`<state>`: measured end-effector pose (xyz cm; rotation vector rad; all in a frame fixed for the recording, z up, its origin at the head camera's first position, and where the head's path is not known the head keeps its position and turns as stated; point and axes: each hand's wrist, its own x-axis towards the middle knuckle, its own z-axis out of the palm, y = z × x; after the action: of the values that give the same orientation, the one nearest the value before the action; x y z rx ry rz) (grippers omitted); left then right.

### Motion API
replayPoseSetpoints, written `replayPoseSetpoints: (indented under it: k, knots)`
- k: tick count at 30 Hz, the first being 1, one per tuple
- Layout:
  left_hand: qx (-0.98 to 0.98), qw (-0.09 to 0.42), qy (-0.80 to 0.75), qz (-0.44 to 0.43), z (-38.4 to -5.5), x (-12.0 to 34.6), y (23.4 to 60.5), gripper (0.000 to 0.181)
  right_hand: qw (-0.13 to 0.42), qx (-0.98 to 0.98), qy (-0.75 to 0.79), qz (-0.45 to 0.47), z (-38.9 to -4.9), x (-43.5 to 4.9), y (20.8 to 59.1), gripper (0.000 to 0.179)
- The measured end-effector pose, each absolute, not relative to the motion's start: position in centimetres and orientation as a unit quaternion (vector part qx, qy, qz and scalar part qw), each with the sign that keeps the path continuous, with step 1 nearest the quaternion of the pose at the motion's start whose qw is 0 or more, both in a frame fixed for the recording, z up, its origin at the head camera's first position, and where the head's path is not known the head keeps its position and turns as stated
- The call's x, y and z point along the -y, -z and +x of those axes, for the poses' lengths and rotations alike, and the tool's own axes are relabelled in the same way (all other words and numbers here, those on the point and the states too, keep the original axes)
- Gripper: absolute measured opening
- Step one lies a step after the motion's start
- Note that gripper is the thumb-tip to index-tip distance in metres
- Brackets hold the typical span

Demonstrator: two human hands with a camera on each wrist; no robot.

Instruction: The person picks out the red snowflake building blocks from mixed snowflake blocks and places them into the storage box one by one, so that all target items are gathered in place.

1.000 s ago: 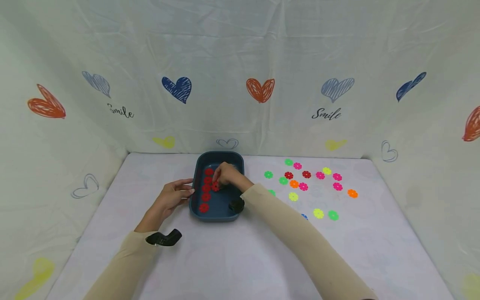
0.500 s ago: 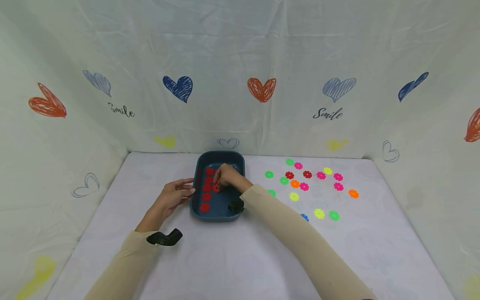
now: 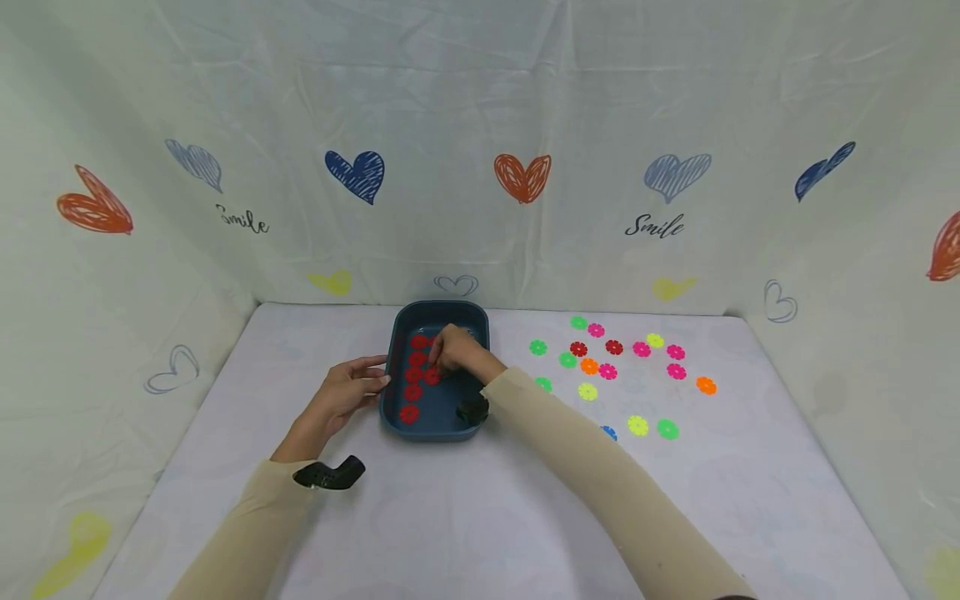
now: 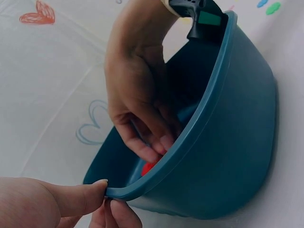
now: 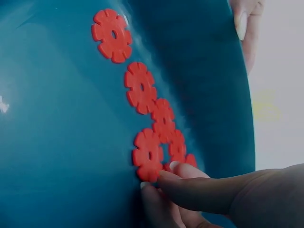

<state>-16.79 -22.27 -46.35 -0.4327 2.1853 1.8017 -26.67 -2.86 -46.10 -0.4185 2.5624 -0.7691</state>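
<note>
A deep blue tray (image 3: 435, 429) stands toward the back of the table. Inside it, several red notched plastic discs (image 5: 141, 88) lie flat in a column along the left wall. My left hand (image 3: 343, 396) grips the tray's left rim; in the left wrist view the thumb lies on top and the fingers are below. My right hand (image 3: 457, 350) reaches down into the tray. At the lower edge of a red disc (image 5: 142, 161) beside the column, its thumb and fingertips pinch in the right wrist view. These fingers partly hide the discs at the far end.
Right of the tray, loose notched discs in several colours lie spread on the white table, among them a green disc (image 3: 667, 429), an orange disc (image 3: 706, 385) and a dark red disc (image 3: 614, 347). A white cloth (image 3: 525, 242) printed with hearts rises behind.
The red disc under my right fingers has settled from a slight tilt to flat beside the column. Another bit of red now shows beyond that hand. My left hand holds its place on the rim.
</note>
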Motion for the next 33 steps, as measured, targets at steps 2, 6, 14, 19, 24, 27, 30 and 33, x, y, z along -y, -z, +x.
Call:
replayPoseSetpoints:
  k: [2, 6, 14, 19, 24, 27, 30, 33]
  knots:
    - [-0.756, 0.140, -0.622, -0.146, -16.9, 22.1, 46.3, 0.055, 0.209, -0.925, 0.278, -0.154, -26.8, 2.4, 45.9, 0.017]
    - [-0.756, 0.143, -0.622, -0.144, -17.0, 21.9, 46.3, 0.055, 0.194, -0.923, 0.291, -0.164, -26.7, 1.4, 45.0, 0.017]
    - [-0.759, 0.148, -0.617, -0.142, -17.0, 21.8, 46.2, 0.056, 0.184, -0.900, 0.344, -0.194, -26.1, -1.1, 43.1, 0.015]
    - [-0.759, 0.150, -0.618, -0.141, -16.8, 22.1, 46.1, 0.058, 0.192, -0.885, 0.376, -0.196, -25.6, -3.2, 41.9, 0.021]
    - [-0.761, 0.153, -0.615, -0.136, -16.6, 22.2, 46.1, 0.058, 0.183, -0.874, 0.417, -0.169, -24.9, -5.9, 40.8, 0.020]
    - [-0.762, 0.154, -0.615, -0.133, -16.6, 22.3, 46.2, 0.059, 0.171, -0.868, 0.442, -0.149, -24.6, -7.6, 40.4, 0.019]
    - [-0.764, 0.156, -0.613, -0.129, -16.6, 22.4, 46.1, 0.059, 0.162, -0.863, 0.461, -0.128, -24.4, -9.4, 40.4, 0.018]
    - [-0.768, 0.159, -0.607, -0.126, -16.6, 22.5, 46.0, 0.059, 0.154, -0.860, 0.473, -0.114, -24.2, -11.3, 40.6, 0.016]
